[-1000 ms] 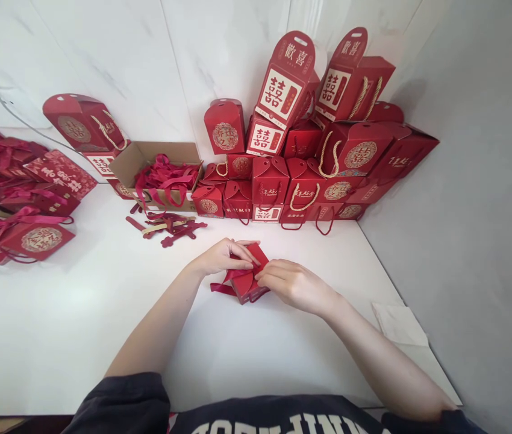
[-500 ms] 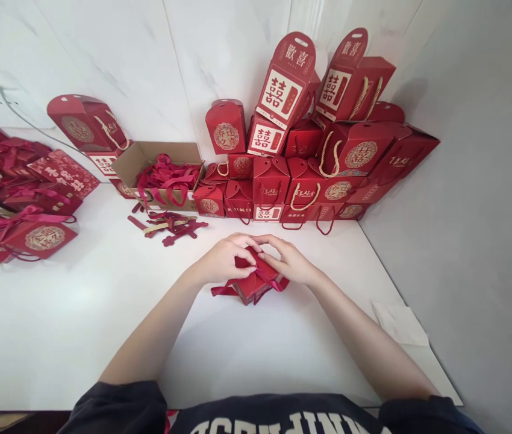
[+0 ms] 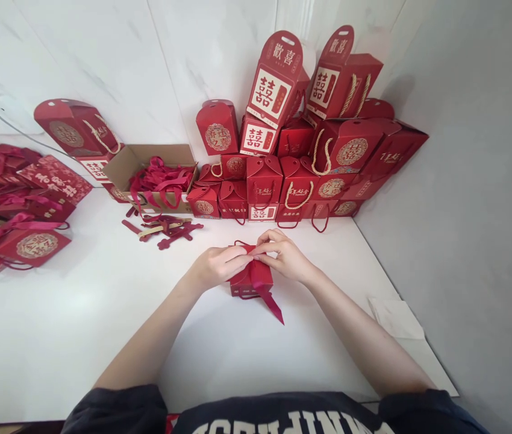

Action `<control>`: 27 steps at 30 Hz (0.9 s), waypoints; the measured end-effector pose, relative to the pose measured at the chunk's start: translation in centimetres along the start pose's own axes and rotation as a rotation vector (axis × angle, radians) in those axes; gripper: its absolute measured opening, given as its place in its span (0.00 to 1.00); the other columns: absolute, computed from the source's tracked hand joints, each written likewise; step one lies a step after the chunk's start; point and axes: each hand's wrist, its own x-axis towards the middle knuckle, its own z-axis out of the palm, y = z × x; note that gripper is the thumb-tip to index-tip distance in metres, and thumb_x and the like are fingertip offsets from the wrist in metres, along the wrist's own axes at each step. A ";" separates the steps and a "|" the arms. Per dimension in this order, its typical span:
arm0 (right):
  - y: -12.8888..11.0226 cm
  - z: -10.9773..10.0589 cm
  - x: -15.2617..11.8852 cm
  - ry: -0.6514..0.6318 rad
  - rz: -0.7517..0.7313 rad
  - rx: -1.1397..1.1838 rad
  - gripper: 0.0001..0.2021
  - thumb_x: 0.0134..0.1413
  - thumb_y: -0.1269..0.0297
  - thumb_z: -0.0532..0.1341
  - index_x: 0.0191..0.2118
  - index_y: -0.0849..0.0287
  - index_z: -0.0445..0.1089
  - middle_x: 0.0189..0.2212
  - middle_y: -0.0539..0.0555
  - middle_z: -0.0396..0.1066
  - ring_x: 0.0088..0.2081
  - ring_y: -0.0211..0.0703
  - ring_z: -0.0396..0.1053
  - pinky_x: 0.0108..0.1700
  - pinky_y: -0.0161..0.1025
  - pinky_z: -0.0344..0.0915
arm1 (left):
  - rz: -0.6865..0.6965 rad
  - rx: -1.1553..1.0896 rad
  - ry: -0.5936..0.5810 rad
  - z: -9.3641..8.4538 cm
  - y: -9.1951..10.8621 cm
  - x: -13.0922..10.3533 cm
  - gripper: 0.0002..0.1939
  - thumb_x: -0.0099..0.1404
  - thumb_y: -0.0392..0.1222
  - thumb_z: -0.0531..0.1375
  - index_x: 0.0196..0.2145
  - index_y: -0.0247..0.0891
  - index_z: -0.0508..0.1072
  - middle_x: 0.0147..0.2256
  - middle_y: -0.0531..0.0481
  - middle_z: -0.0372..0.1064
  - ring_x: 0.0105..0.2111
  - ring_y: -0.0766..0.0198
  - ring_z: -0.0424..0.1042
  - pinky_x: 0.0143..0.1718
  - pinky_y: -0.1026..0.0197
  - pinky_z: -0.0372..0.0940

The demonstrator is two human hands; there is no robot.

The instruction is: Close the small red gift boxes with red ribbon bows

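A small red box (image 3: 250, 286) stands on the white table in front of me, its printed side facing me. Dark pink ribbon (image 3: 261, 283) lies over its top, and one pointed end hangs down past the front onto the table. My left hand (image 3: 225, 265) pinches the ribbon at the top of the box from the left. From the right, my right hand (image 3: 280, 254) pinches it too, the fingertips of both hands meeting. The fingers cover the ribbon's crossing point.
Behind stands a cardboard box (image 3: 177, 155) of pink ribbons, with dark red strips (image 3: 165, 228) before it. Stacked red boxes (image 3: 299, 181) line the wall. Ribboned boxes (image 3: 34, 244) sit at left, and white paper (image 3: 397, 317) lies at right.
The red box has turned so that its printed side faces me. My left fingers have closed at the ribbon, my right hand has gone from resting on the box to pinching, and a ribbon end now hangs in front.
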 end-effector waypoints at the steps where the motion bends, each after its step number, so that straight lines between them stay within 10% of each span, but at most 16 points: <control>1: 0.1 0.0 0.1 -0.006 -0.014 0.024 0.08 0.59 0.66 0.62 0.40 0.52 0.78 0.37 0.54 0.69 0.42 0.44 0.65 0.47 0.44 0.65 | 0.001 -0.008 0.017 0.1 0.0 0.0 0.06 0.65 0.33 0.57 0.40 0.36 0.71 0.34 0.51 0.74 0.31 0.68 0.75 0.32 0.66 0.72; 10: 0.2 0.1 0.6 -0.033 -0.091 0.046 0.04 0.56 0.68 0.64 0.37 0.54 0.77 0.34 0.53 0.73 0.38 0.42 0.68 0.43 0.42 0.66 | -0.076 -0.137 0.063 0.3 0.0 -0.3 0.05 0.64 0.33 0.60 0.39 0.38 0.72 0.35 0.50 0.76 0.33 0.67 0.77 0.37 0.65 0.74; 18: -1.4 -0.5 0.3 0.007 -0.261 -0.398 0.08 0.61 0.69 0.56 0.38 0.56 0.73 0.37 0.54 0.73 0.41 0.45 0.68 0.50 0.47 0.60 | -0.134 -0.179 0.081 0.6 0.0 -0.7 0.05 0.63 0.33 0.61 0.37 0.38 0.74 0.35 0.50 0.77 0.33 0.68 0.77 0.39 0.66 0.73; 27: -1.3 -0.7 0.7 -0.051 -0.155 -0.138 0.04 0.57 0.71 0.58 0.35 0.55 0.69 0.39 0.53 0.74 0.44 0.46 0.69 0.53 0.49 0.59 | -0.164 -0.212 0.044 0.8 -0.1 -1.2 0.06 0.63 0.34 0.61 0.38 0.39 0.74 0.36 0.50 0.77 0.34 0.68 0.77 0.39 0.66 0.72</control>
